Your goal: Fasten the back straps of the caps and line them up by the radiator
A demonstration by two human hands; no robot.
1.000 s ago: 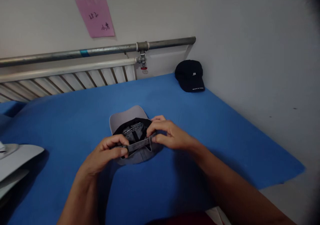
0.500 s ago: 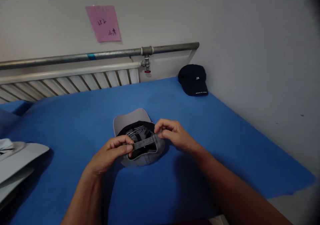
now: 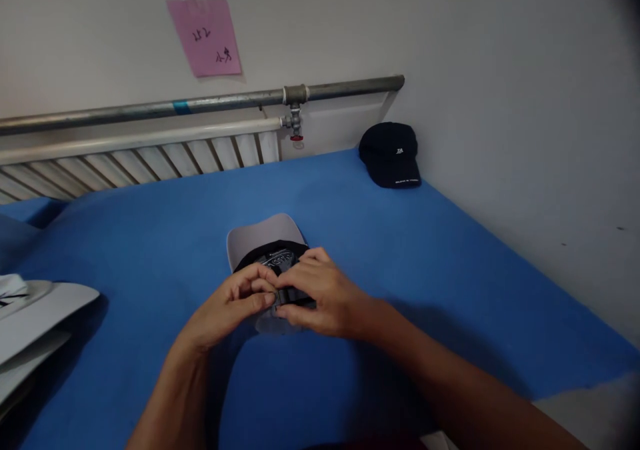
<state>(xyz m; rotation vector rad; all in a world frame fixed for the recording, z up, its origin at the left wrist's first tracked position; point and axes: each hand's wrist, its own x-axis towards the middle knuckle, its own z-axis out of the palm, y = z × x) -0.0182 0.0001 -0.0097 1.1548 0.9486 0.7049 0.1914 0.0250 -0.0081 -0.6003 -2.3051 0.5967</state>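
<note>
Grey cap [image 3: 265,234]: back strap [image 3: 289,296] being gripped by both hands.
The strap is being pinched between thumb and fingers of the left hand [image 3: 231,308] and right hand [image 3: 327,295], fingertips close together. The cap is being held near centre on the blue surface [image 3: 165,237], visor pointing far; a dark cap [image 3: 389,151] is resting far right.

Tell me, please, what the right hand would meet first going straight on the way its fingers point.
The right hand would probably meet the left hand, just ahead at the grey cap; any gap is hard to judge.
</note>
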